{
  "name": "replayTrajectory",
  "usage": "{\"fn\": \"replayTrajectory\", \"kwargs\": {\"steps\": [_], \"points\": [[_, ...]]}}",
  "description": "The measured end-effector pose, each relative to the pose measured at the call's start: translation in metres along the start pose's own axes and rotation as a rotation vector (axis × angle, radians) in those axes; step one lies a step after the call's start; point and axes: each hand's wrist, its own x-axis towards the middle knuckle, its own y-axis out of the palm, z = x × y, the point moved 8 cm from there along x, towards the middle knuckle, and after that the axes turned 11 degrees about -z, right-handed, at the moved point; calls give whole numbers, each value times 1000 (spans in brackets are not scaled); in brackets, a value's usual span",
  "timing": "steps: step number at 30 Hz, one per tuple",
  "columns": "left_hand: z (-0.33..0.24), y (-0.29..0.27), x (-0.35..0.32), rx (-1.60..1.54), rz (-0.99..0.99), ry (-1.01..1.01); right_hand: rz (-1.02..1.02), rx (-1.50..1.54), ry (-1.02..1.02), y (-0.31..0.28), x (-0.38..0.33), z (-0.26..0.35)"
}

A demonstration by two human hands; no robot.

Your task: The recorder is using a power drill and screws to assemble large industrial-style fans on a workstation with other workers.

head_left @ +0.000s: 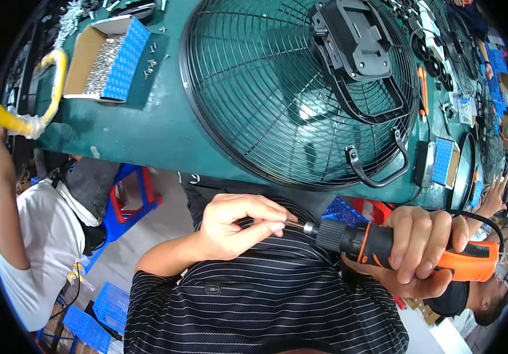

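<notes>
My right hand (422,248) is wrapped round an orange and black electric screwdriver (377,243), held sideways in front of my chest with its tip toward the left. At that tip, the thumb and fingers of my left hand (236,225) pinch together on the end of the bit (295,224). Whether a small screw is also between those fingers cannot be seen. Beyond both hands, a large round black fan grille (254,118) lies on the green table. It carries a black plastic housing (357,41) and a black curved handle (383,168).
An open box of small screws (103,65) stands at the left, with loose screws (150,65) beside it. A yellow curved tool (56,82) is near a person in white (38,236). A blue box (444,162) lies right of the grille. Another person (478,301) is at the right.
</notes>
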Motion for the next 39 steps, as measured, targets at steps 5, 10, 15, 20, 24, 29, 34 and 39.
{"fn": "replayTrajectory", "kwargs": {"steps": [5,10,15,20,24,29,34,39], "points": [[-21,-13,8,537,-110,489,248,21,42,21,3,-21],[-28,-24,10,952,-328,633,459,-39,-11,43,0,-34],[-24,-27,12,1007,-289,576,602,-93,118,60,-6,-57],[-21,-31,16,955,-309,514,606,-86,-9,76,-5,-60],[-19,-35,19,938,-299,443,651,-175,92,84,-3,-75],[-17,-41,22,907,-288,388,671,-112,99,88,-4,-81],[-15,-43,23,898,-294,393,706,-160,128,97,-3,-86],[-16,-45,22,881,-298,408,718,-330,230,105,0,-94]]}}
